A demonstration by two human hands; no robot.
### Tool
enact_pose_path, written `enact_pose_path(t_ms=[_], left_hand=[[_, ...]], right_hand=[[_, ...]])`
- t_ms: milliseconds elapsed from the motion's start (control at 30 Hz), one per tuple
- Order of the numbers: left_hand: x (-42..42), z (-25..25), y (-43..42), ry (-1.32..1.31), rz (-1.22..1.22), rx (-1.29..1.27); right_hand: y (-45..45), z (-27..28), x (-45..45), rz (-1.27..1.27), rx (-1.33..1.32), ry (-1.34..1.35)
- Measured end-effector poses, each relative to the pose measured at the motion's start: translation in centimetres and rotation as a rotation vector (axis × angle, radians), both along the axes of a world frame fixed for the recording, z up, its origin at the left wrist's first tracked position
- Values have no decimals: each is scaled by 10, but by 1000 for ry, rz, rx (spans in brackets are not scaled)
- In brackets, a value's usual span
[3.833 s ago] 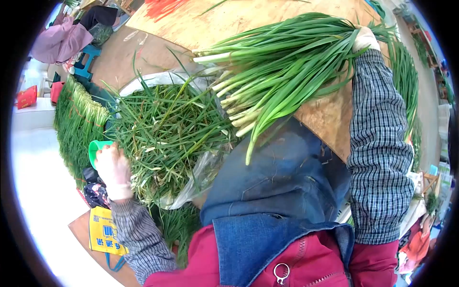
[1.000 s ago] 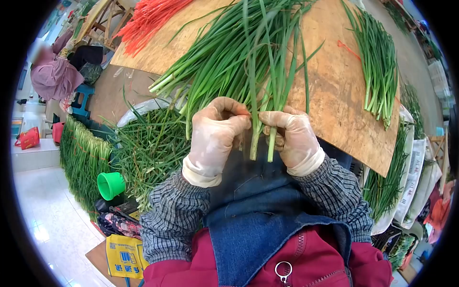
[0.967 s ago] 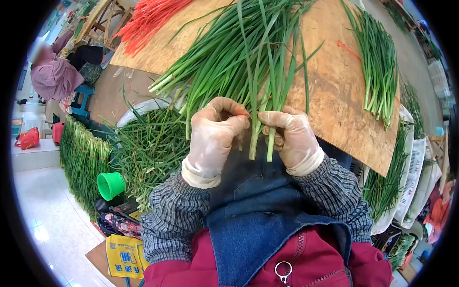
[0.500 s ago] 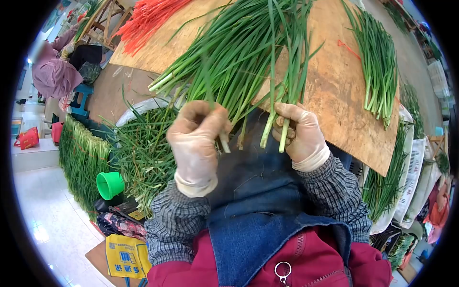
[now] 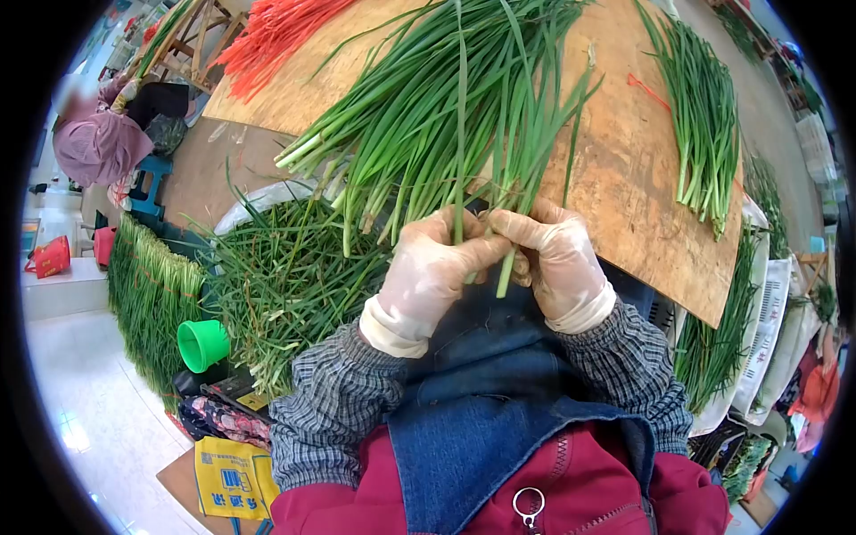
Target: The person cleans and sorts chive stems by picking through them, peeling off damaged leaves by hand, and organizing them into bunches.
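Observation:
Both my hands wear thin whitish gloves and meet in front of my apron. My left hand (image 5: pixel 430 272) is closed, pinching the pale stem of a garlic chive whose long leaf rises between its fingers. Right beside it, my right hand (image 5: pixel 557 263) is closed around a few garlic chives (image 5: pixel 522 147), their cut white ends poking out below. Behind the hands a large loose heap of garlic chives (image 5: pixel 419 116) lies on the wooden board (image 5: pixel 624 178), its pale stem ends hanging over the near edge. The fingertips partly hide one another.
A tied chive bundle (image 5: pixel 700 125) lies on the board's right, red ties (image 5: pixel 272 40) at its far left. At left are a sack of trimmings (image 5: pixel 276 285), a green bucket (image 5: pixel 203 345) and standing chive bundles (image 5: pixel 147 294). A person (image 5: pixel 102 143) sits farther off.
My left hand has moved right, from apart to touching distance of my right hand. The chives in my right hand have shifted slightly; that hand has turned a little inward.

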State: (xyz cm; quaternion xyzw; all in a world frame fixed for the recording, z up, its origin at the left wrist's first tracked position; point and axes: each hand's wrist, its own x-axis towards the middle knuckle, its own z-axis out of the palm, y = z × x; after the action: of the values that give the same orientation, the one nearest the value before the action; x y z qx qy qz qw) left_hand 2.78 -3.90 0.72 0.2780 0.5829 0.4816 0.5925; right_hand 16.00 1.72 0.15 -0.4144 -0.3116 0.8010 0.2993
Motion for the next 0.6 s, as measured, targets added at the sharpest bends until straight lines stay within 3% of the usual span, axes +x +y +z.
enact_pose_path(t_ms=[100,133,367,467,600], left_hand=[[-6,8,3,-103,-121,-96],[-1,17,5,-279,-47,-114],[6,1,9,-226,-33,-18],[9,0,9,-335,60,-48],[28,-7,5,-210,366,6]], right_hand=[[2,0,3,-7,-34,-32],[3,0,5,-9,-55,-37],[5,-4,14,-39,-105,75],[4,-4,12,-77,-82,71],[2,4,6,-140,-66,-6]])
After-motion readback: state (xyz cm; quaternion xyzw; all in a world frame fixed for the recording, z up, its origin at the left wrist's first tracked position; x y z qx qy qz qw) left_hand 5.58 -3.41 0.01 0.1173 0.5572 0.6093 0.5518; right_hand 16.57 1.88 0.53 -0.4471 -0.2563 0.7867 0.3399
